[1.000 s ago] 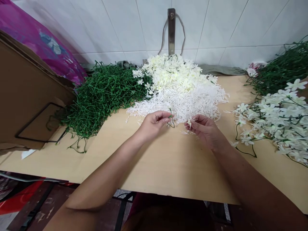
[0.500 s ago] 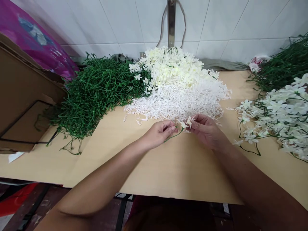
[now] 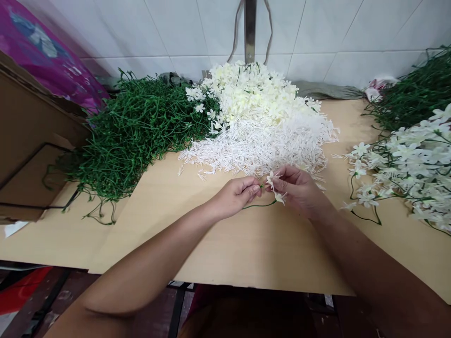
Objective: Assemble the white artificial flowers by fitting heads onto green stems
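My left hand (image 3: 243, 193) is closed in a pinch on a green artificial flower stem (image 3: 262, 204), whose curved branch runs below the fingers. One white blossom (image 3: 279, 197) sits on the end of that branch. Between the fingertips of my right hand (image 3: 296, 188) is another white artificial flower (image 3: 270, 180), close to the green stem tip at my left fingers. I cannot tell whether flower and tip touch. Just behind both hands lies a heap of thin white stamens (image 3: 253, 148), with loose cream-white flower heads (image 3: 250, 94) piled beyond it.
A mound of green stems (image 3: 141, 131) spreads at the left beside a cardboard box (image 3: 31, 136). Finished-looking white flower sprays (image 3: 405, 164) lie at the right, with more green stems (image 3: 419, 98) behind them. The tan tabletop (image 3: 225, 249) ends near my body; a tiled wall stands behind.
My right hand has brought the white flower up near the stem tip at my left fingers. The blossom on the branch now hangs lower. The view has shifted slightly.
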Tool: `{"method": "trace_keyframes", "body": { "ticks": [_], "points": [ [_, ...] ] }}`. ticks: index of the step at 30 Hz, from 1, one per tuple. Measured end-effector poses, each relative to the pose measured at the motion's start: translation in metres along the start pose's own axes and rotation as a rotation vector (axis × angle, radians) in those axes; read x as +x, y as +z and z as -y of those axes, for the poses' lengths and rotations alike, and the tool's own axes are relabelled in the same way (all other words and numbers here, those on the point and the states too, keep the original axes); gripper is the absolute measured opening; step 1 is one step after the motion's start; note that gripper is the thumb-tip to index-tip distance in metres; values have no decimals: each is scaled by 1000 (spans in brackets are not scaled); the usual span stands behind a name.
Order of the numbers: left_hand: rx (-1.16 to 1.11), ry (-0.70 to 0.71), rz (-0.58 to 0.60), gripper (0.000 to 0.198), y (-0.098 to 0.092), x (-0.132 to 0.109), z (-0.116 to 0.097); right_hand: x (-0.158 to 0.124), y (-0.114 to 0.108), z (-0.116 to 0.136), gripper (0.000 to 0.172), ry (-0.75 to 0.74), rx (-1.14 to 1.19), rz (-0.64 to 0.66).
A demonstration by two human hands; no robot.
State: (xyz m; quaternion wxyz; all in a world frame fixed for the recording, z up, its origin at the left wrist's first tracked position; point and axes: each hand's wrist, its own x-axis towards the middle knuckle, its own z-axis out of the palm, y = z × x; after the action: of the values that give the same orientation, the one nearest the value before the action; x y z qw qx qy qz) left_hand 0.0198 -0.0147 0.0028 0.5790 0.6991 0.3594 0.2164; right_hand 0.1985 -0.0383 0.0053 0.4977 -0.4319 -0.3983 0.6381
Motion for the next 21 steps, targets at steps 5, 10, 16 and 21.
{"method": "trace_keyframes", "body": {
  "ticks": [5, 10, 16, 21],
  "points": [
    [1, -12, 10, 24, -1, 0, 1, 1, 6, -8, 30, 49, 33, 51],
    [-19, 1, 10, 23, -1, 0, -1, 2, 4, -10, 30, 23, -16, 60],
    [-37, -30, -14, 27, 2, 1, 0, -1, 5, -10, 30, -125, -246, 79],
    [-80, -22, -37, 29, 1, 3, 5, -1, 5, -12, 29, -143, -409, 80]
  ]
}}
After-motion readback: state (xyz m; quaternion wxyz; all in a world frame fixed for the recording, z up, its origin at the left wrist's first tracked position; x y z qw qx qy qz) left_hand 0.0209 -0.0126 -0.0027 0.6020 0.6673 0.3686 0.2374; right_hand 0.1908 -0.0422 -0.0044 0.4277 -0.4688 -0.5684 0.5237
